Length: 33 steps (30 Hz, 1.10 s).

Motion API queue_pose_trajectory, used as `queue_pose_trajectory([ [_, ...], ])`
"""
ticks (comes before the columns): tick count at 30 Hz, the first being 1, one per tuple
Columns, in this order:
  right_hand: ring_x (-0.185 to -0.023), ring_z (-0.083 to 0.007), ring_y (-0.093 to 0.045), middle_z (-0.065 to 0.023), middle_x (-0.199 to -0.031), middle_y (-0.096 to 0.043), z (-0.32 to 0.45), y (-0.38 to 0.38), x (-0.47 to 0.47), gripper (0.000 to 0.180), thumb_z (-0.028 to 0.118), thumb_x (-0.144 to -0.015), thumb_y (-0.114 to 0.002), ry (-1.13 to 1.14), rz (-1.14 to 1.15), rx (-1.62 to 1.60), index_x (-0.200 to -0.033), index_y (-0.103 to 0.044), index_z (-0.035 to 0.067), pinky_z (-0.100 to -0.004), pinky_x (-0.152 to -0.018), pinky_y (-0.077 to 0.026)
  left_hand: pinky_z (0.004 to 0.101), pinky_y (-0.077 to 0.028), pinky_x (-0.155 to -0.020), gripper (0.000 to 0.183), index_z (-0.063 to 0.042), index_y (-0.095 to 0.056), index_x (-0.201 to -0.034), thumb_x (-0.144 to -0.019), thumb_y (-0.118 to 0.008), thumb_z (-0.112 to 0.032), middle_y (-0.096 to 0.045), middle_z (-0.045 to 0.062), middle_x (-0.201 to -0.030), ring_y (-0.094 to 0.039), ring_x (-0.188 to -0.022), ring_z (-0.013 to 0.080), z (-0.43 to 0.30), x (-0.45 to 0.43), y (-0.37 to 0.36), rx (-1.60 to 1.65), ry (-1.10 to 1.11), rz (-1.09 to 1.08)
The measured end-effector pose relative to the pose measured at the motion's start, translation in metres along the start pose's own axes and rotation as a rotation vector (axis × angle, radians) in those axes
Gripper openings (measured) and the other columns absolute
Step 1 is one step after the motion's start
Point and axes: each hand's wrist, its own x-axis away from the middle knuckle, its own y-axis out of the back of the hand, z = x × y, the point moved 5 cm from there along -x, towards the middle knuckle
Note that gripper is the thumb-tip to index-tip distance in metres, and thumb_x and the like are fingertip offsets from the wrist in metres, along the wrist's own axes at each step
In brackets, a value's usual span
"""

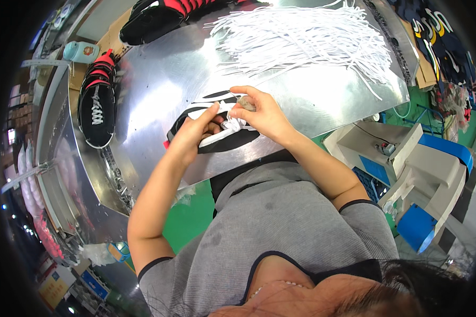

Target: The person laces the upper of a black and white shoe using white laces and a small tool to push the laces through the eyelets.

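Note:
A black and white shoe upper (232, 143) lies on the metal tabletop before me. My left hand (192, 136) grips it by the opening, thumb on top and fingers tucked inside. White lace (231, 123) is bunched at the middle of the upper, between my hands. In my right hand (267, 115) is a small tool with a brownish handle (246, 104), perhaps an awl or lacing hook. A thin metal part shows by the raised index finger; its tip is hard to make out. The right thumb is close against the lace.
A heap of white shoelaces (305, 39) covers the far right of the metal table (154, 130). Black and red shoe uppers (97, 103) stand along the left edge, with more (154, 23) at the back. A light blue container (80, 52) is behind them. A beige machine (428, 166) stands right.

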Motion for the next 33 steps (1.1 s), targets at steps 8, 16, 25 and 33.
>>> queue_pose_trajectory([
  [8, -0.084, -0.0241, -0.064, -0.0140, -0.093, -0.066, 0.013, -0.006, 0.016, 0.040, 0.015, -0.085, -0.071, 0.071, -0.012, 0.378, -0.119, -0.054, 0.004, -0.0332, -0.077, -0.051, 0.0212, -0.038, -0.047, 0.018, 0.000, -0.072, -0.087, -0.084, -0.076, -0.017, -0.067, 0.000, -0.073, -0.052, -0.056, 0.0045, -0.002, 0.031, -0.018, -0.112, -0.337, -0.271],
  [16, -0.068, -0.0207, -0.062, -0.0110, -0.078, -0.065, 0.022, 0.001, 0.038, 0.017, 0.012, -0.092, -0.062, 0.233, 0.003, 0.310, -0.101, -0.056, -0.001, -0.0315, -0.064, -0.048, 0.0206, -0.041, -0.046, 0.015, -0.001, -0.071, -0.087, -0.082, -0.077, -0.014, -0.066, 0.000, -0.073, -0.055, -0.058, 0.0047, -0.004, 0.043, -0.021, -0.149, -0.401, -0.337],
  [25, -0.066, -0.0279, -0.064, -0.0139, -0.077, -0.066, 0.033, 0.003, 0.031, 0.015, 0.015, -0.091, -0.063, 0.226, 0.042, 0.588, -0.092, -0.058, 0.001, -0.0361, -0.060, -0.049, 0.0213, -0.038, -0.047, 0.012, -0.001, -0.071, -0.086, -0.087, -0.072, -0.013, -0.066, 0.001, -0.072, -0.052, -0.054, 0.0046, -0.001, 0.045, -0.023, -0.171, -0.536, -0.297],
  [33, -0.074, -0.0374, -0.065, -0.0179, -0.075, -0.065, 0.035, -0.022, 0.005, 0.015, 0.017, -0.091, -0.058, 0.256, 0.222, 0.990, -0.092, -0.055, 0.001, -0.0443, -0.065, -0.050, 0.0274, -0.046, -0.062, 0.019, 0.002, -0.070, -0.089, -0.093, -0.063, -0.015, -0.069, 0.007, -0.078, -0.060, -0.066, 0.0119, -0.002, 0.036, -0.017, -0.398, -0.482, -0.140],
])
